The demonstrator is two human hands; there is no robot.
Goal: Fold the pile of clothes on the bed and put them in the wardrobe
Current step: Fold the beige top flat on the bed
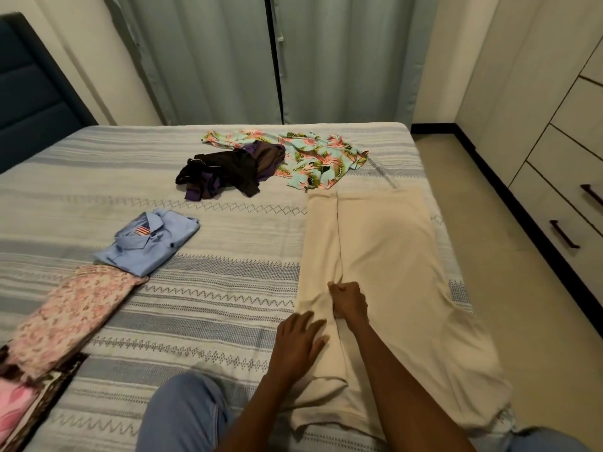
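Observation:
A cream garment lies spread lengthwise on the right side of the bed. My right hand is curled into a fist and pinches a fold of the cream cloth near its middle seam. Just left of it, my left hand presses flat on the cloth's left edge with fingers spread. Folded clothes lie at the left: a blue shirt, a pink floral piece and a pink-and-brown one. Unfolded at the far side are a dark heap and a tropical-print garment.
Wardrobe drawers with dark handles line the right wall across a strip of floor. Grey-green curtains hang beyond the bed and a dark headboard stands at the left. My knee in blue jeans rests on the bed's near edge.

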